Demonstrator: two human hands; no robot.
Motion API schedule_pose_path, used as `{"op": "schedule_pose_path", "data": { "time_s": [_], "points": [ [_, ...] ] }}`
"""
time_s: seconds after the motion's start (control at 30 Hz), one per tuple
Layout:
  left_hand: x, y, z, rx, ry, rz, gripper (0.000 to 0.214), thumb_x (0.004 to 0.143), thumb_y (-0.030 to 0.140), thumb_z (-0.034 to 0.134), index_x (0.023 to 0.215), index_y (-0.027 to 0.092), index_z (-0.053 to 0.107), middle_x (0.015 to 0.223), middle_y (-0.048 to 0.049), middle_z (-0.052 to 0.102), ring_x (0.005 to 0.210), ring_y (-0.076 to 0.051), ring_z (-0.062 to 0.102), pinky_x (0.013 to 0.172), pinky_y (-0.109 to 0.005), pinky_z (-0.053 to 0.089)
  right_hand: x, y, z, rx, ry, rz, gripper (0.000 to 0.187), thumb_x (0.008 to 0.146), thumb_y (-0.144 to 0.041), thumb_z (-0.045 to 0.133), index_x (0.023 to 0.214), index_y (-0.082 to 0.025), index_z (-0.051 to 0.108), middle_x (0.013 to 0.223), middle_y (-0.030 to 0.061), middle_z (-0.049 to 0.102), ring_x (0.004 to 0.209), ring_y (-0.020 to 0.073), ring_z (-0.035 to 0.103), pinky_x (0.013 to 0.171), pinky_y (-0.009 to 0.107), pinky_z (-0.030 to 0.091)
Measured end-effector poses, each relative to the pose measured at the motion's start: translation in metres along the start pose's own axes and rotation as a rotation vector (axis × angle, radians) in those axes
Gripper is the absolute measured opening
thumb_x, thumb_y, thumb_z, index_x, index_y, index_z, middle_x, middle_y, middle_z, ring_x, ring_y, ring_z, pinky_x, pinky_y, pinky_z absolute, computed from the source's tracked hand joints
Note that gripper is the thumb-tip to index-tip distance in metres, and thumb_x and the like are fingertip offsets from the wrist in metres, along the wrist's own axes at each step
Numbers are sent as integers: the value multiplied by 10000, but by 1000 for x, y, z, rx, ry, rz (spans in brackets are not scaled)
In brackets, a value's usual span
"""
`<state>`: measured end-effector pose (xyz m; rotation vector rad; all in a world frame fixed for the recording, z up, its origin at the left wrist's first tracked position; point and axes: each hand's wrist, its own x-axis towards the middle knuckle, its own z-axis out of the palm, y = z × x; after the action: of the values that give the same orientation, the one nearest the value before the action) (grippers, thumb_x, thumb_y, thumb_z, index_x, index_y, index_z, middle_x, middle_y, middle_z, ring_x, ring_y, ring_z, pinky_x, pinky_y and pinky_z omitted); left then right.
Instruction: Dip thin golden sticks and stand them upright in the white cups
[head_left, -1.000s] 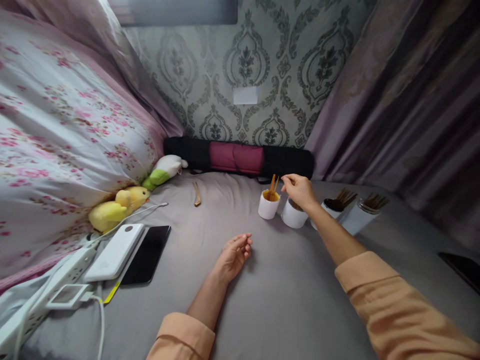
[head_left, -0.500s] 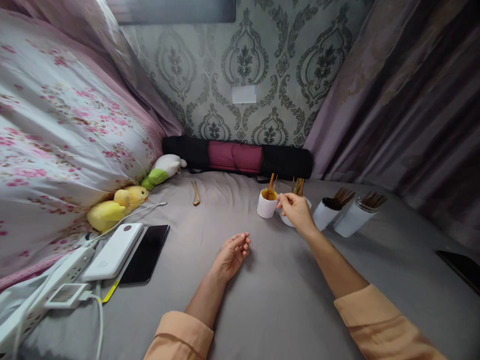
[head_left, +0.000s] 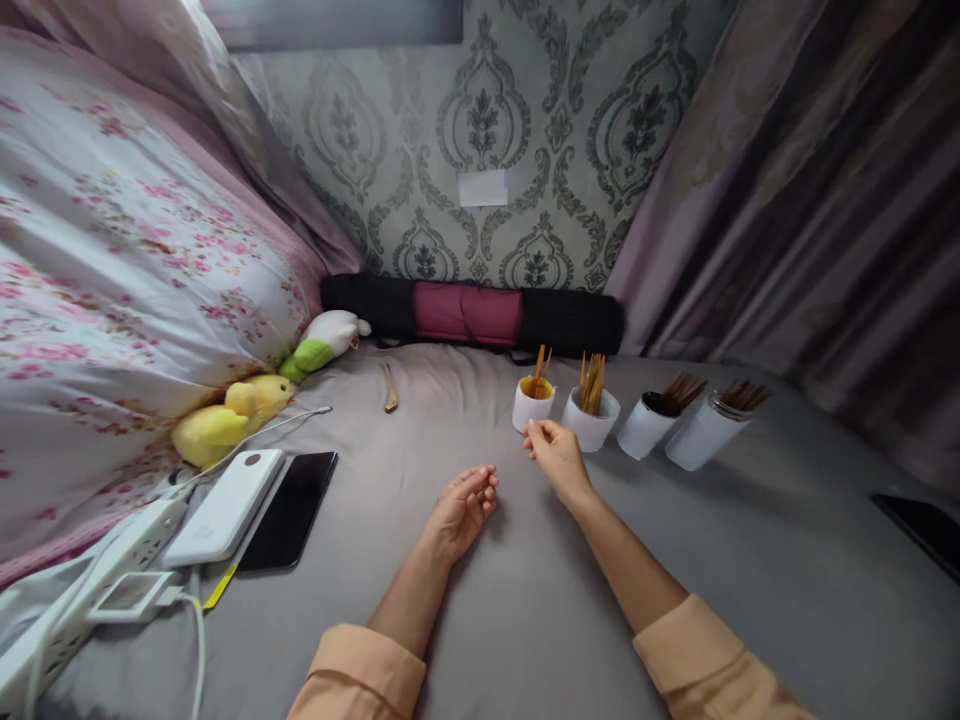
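My left hand (head_left: 463,510) rests on its side on the grey sheet, fingers loosely curled and thumb against them, with nothing visible in it. Just in front of the smallest white cup (head_left: 531,410), my right hand (head_left: 555,455) has its thumb and index finger pinched together; whatever may be between them is too small to make out. Thin brown sticks (head_left: 538,372) stand in that cup, which is yellow inside. Beside it, a wider white cup (head_left: 591,428) holds a bundle of sticks (head_left: 592,385). Further right are a dark-lined white cup (head_left: 642,430) and a taller white jar (head_left: 709,435), each with sticks leaning out.
A black and maroon rolled bag (head_left: 469,312) lies along the wall. Plush toys (head_left: 232,415), a white power bank (head_left: 225,505), a phone (head_left: 289,510) and a power strip (head_left: 105,570) are at left. A small brass-coloured item (head_left: 389,390) lies mid-back; a dark device (head_left: 919,530) lies far right.
My right hand has come down and left, from between the two nearest cups to just in front of the smallest one, uncovering the wider cup. The left hand has stayed still.
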<state>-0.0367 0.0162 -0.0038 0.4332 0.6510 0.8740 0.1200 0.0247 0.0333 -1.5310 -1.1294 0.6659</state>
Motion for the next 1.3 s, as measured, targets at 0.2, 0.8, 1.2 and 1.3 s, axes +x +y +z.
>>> {"op": "schedule_pose_path", "data": {
  "time_s": [0.2,0.8,1.2,1.3],
  "points": [
    [0,0,-1,-10,10,-9,150,703,161,647,835,99,610,708,-25,571,542,-43,501,481,-154,388,-9,21,18,-22,23,-13,443,785,-528,399,682,-142,589,547,34,582,454,123,504,473,228,386],
    [27,38,-10,238,201,118,131,678,127,655,785,88,591,647,-39,575,474,-48,501,444,-156,380,-18,42,27,-218,108,-38,430,830,-466,346,654,-168,602,598,56,620,522,151,528,503,235,353],
    [53,79,-27,520,350,248,210,594,202,709,720,111,568,614,-49,583,439,-57,471,416,-173,338,-19,45,27,-215,95,-39,431,833,-467,340,650,-170,594,565,45,595,491,140,490,470,227,326],
    [59,87,-31,595,368,278,201,597,206,697,717,114,565,609,-47,580,446,-59,465,417,-173,328,-19,46,27,-227,95,-40,422,836,-457,342,639,-174,585,555,38,587,486,137,484,474,226,322]
  ]
}}
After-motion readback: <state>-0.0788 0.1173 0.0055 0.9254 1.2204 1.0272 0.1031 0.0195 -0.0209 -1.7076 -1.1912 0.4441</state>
